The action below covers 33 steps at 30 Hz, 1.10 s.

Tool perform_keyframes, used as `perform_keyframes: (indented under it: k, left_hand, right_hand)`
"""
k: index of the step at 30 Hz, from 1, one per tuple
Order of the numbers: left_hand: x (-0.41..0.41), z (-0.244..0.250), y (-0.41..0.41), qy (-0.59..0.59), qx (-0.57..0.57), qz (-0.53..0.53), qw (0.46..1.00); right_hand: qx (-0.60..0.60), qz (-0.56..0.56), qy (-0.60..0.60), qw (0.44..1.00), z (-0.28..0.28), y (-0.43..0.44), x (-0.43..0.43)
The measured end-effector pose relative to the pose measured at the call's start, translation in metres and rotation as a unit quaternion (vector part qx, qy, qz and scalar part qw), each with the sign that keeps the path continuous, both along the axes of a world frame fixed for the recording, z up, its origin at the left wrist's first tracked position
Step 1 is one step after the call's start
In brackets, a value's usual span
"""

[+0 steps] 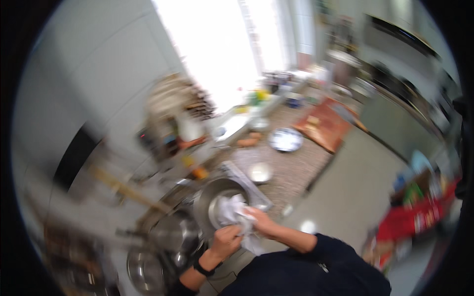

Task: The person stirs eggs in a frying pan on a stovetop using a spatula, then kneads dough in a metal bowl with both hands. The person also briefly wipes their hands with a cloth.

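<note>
Both of my hands grip a crumpled white cloth (pixel 235 212), though blur leaves its exact material uncertain. My left hand (pixel 225 240), with a dark band on its wrist, is closed in a fist at the cloth's lower left. On the other side, my right hand (pixel 261 221) pinches the cloth with bent fingers. Just beyond the hands is a round steel pot (pixel 203 205), and the cloth covers part of its opening. A wide steel pan (pixel 176 231) is beside that pot on the left.
A steel bowl (pixel 144 270) is at lower left. On the speckled counter (pixel 292 177) are a white bowl (pixel 260 172), a patterned plate (pixel 285 140) and eggs (pixel 249 140). A cleaver (pixel 344 113) rests on a reddish-brown cutting board (pixel 320 127). A red bag (pixel 411 218) is at right.
</note>
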<state>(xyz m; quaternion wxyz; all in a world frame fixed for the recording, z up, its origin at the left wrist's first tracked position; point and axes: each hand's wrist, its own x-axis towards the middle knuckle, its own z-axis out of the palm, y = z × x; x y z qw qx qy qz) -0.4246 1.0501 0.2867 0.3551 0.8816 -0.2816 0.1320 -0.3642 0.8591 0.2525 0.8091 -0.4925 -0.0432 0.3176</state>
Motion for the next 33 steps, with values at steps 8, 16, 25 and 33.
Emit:
perform_keyframes:
  k: [8,16,25,33]
  left_hand:
    - [-0.057,0.158,0.097,-0.222,0.222,-0.064,0.947]
    - [-0.179,0.447,0.31,-0.428,0.391,0.619,0.53]
    - [-0.172,0.318,0.287,-0.373,0.127,0.562,0.727]
    - [-0.136,-0.102,0.134,0.372,0.087,-0.051,0.923]
  right_hand:
    - [-0.077,0.2,-0.014,0.977,-0.016,-0.081,0.009]
    - [-0.052,0.103,0.049,0.992,-0.071,-0.122,0.014]
    - [-0.078,-0.021,0.07,0.994,-0.063,-0.088,-0.022]
    - [-0.395,0.022,-0.015,0.918,-0.219,-0.196,-0.106]
